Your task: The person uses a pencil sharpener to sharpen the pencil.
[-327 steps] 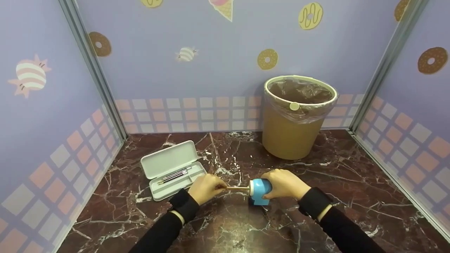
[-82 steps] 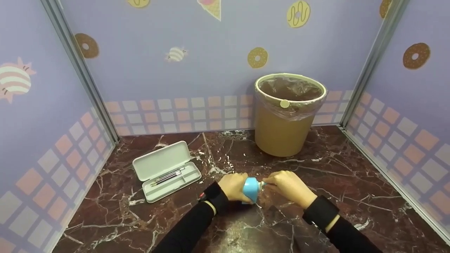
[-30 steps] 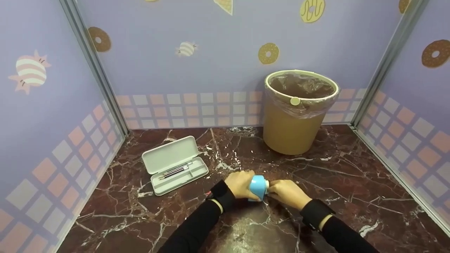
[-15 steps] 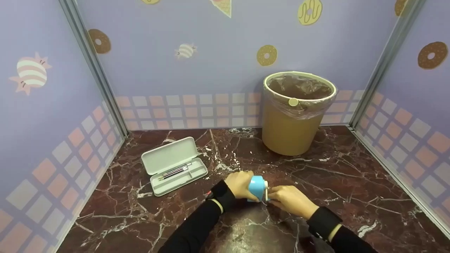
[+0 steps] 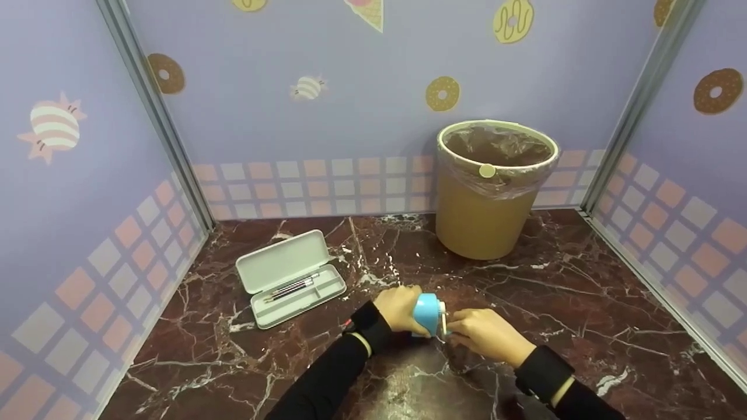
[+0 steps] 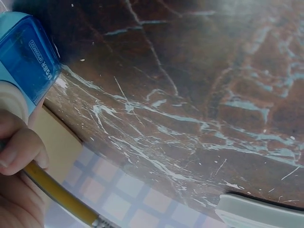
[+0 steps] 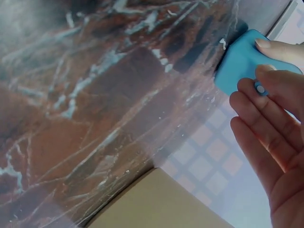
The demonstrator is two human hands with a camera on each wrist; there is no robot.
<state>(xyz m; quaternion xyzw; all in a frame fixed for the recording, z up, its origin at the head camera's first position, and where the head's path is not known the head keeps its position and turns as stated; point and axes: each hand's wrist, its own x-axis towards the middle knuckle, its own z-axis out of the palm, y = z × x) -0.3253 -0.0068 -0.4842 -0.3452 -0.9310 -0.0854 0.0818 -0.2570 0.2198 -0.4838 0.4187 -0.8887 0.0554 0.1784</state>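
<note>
Lilac walls printed with doughnuts and sweets enclose a dark red, white-veined worktop. At the lower middle of the head frame is a blue pencil sharpener, between the two hands. The left hand has its grip closed round the sharpener's left side. The right hand is at the other end; in the upper right of its wrist view, thumb and forefinger pinch a small blue knob, and the other fingers extend below it. The cream crank arm points downward in the head frame.

At the lower left of the left wrist view, a yellow pencil runs out from beneath the left fingers, close to the sharpener's cream collar. Those fingers cover its front end, so how deep it sits is hard to say.

An open pencil case lies left of centre with several pencils in its long compartment. Upper right stands a tan waste bin with a clear liner.

As I judge it, a slack left grip would let the sharpener twist or tip under any force on the crank. Sideways pressure from the palm on the pencil could snap its lead or jam it, and a pinch too near the knob's end could slip off.
</note>
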